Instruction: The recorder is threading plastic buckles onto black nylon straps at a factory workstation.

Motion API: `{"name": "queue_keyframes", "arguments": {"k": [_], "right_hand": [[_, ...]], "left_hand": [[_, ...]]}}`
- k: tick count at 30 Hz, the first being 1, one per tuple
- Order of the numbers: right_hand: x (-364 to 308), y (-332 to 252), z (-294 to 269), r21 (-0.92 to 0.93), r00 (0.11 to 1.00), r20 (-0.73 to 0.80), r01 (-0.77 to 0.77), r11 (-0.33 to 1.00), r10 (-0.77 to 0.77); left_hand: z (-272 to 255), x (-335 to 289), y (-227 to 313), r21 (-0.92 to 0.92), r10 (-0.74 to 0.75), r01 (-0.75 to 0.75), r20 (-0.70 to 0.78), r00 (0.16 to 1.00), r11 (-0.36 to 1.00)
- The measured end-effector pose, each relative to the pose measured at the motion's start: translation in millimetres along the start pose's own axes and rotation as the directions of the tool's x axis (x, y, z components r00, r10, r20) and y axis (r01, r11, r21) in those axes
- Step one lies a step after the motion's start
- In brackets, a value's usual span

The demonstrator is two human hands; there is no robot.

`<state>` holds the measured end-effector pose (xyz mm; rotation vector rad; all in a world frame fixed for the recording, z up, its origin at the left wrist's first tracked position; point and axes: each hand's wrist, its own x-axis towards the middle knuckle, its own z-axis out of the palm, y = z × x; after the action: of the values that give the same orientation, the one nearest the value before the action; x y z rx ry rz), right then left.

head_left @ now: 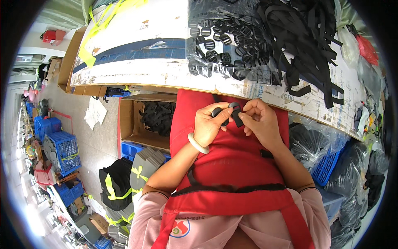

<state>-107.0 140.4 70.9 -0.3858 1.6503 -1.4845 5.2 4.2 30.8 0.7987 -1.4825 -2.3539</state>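
Over the red apron on my lap, my left hand (205,128) is closed round a black plastic buckle (234,105), its thumb and forefinger pinching it. Another dark rounded piece (219,113) shows in the same hand, apparently a second buckle. A short black webbing strap (238,119) hangs at the held buckle. The fingers of my right hand (264,126) pinch that strap from the right side. Whether the strap runs through the buckle's slot is too small to tell. On the table ahead lie many loose black buckles (225,39) on clear plastic, beside a heap of black straps (304,45).
The worn white table (132,70) has its edge just beyond my hands. Neon yellow strips (87,54) lie at its far left. Below left, a cardboard box (132,130) holds black pieces, near bundled dark panels (114,182). Plastic bags (309,143) and a blue crate (327,166) crowd my right.
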Motion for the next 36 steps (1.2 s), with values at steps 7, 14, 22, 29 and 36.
{"name": "queue_keyframes", "arguments": {"k": [7,14,22,29,36], "right_hand": [[9,7,10,0.019,0.999,-0.045,0.002,1.0,-0.001],[25,30,-15,0.239,0.914,0.344,-0.308,0.921,0.216],[41,21,18,0.068,0.821,0.534,-0.281,0.957,0.203],[40,24,22,0.08,0.647,0.725,-0.417,0.905,0.234],[39,18,24,0.074,0.659,0.721,-0.382,0.921,0.215]], "left_hand": [[0,-3,-3,0.14,0.156,-0.152,-0.019,0.988,0.978],[-15,-7,7,0.203,0.197,-0.227,0.157,0.968,0.952],[-46,-32,32,0.181,0.058,-0.081,0.13,0.99,0.98],[-61,-48,36,0.239,0.106,-0.146,0.172,0.979,0.96],[-63,-48,37,0.219,0.068,-0.11,0.188,0.98,0.969]]}}
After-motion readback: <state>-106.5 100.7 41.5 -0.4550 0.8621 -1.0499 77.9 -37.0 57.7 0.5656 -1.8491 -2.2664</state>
